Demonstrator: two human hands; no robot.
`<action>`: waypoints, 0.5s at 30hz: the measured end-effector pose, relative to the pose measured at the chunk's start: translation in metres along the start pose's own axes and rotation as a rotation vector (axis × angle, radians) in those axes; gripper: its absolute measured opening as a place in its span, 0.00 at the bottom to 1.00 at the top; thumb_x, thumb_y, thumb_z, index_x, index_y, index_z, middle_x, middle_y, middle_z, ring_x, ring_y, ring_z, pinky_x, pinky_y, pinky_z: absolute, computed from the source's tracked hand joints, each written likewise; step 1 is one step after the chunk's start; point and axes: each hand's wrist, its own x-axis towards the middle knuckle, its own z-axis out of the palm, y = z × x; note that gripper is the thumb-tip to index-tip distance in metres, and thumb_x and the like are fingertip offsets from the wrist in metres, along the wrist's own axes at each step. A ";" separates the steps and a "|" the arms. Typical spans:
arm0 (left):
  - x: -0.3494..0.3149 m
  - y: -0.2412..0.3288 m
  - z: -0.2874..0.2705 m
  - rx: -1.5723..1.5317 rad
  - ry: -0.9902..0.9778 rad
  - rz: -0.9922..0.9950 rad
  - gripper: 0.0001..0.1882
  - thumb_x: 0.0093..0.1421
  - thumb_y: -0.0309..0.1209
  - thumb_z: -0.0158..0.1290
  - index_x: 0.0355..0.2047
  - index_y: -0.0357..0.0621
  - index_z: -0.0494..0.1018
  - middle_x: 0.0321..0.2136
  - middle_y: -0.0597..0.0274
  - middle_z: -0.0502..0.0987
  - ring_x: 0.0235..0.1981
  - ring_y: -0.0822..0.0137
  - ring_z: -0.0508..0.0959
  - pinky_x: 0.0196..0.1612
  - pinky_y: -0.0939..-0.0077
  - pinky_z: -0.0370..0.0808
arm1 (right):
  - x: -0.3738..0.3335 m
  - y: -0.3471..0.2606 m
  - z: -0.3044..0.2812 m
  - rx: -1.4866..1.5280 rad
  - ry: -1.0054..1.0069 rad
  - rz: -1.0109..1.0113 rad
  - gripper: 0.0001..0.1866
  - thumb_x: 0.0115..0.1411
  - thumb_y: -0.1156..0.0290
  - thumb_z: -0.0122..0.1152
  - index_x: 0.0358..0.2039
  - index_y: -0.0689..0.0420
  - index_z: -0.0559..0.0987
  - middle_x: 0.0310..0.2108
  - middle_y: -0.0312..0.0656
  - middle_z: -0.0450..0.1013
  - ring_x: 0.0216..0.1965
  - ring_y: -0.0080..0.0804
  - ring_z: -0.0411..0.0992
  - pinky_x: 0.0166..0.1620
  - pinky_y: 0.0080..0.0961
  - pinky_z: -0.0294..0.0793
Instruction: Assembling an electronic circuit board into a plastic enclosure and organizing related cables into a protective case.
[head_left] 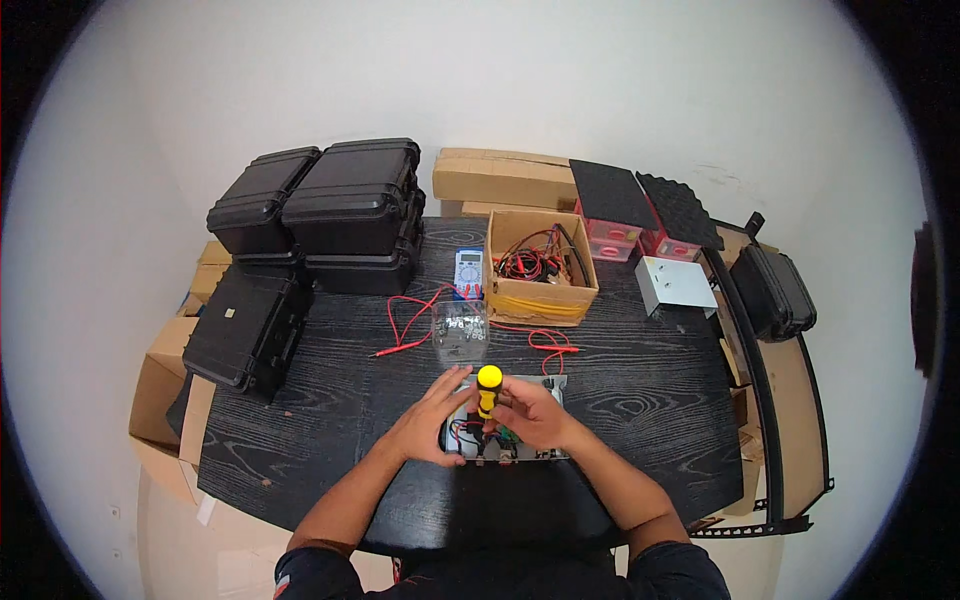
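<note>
A shallow grey metal case (545, 452) with wires and small parts inside lies at the table's near edge. My left hand (425, 425) clasps its left end, fingers toward the far side and thumb at the near side. In my right hand (535, 412) is a screwdriver (489, 385) with a yellow and black handle, held upright over the case; its tip is hidden. Just beyond the case stands a clear plastic tub (460, 345) with small metal parts in it. A blue multimeter (468, 274) lies behind the tub, its red test leads (405, 346) spread to both sides.
Stacked black hard cases (350, 190) fill the table's far left. An open cardboard box (540, 308) of cables stands at the back. Right of it are red drawer boxes (612, 235) and a white metal box (678, 284). A black-framed rack (765, 400) borders the right side.
</note>
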 end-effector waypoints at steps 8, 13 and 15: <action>0.002 -0.001 0.000 0.002 -0.011 0.008 0.64 0.35 0.54 0.74 0.71 0.42 0.63 0.77 0.40 0.48 0.77 0.34 0.49 0.76 0.41 0.54 | -0.001 -0.001 -0.007 -0.225 -0.030 -0.023 0.29 0.69 0.80 0.62 0.68 0.58 0.66 0.53 0.39 0.74 0.51 0.26 0.76 0.55 0.26 0.79; 0.001 -0.002 0.001 0.000 -0.018 0.015 0.63 0.35 0.54 0.74 0.70 0.41 0.64 0.77 0.38 0.48 0.77 0.33 0.49 0.76 0.42 0.53 | 0.000 0.004 0.003 -0.009 0.007 -0.152 0.28 0.70 0.80 0.61 0.68 0.60 0.65 0.54 0.41 0.72 0.50 0.25 0.75 0.52 0.27 0.80; 0.003 -0.001 0.001 -0.011 -0.023 0.005 0.63 0.34 0.54 0.75 0.70 0.40 0.64 0.77 0.38 0.49 0.77 0.33 0.49 0.76 0.42 0.53 | 0.000 0.003 -0.005 -0.137 -0.012 -0.086 0.29 0.70 0.80 0.60 0.69 0.60 0.63 0.56 0.41 0.71 0.53 0.26 0.74 0.53 0.27 0.80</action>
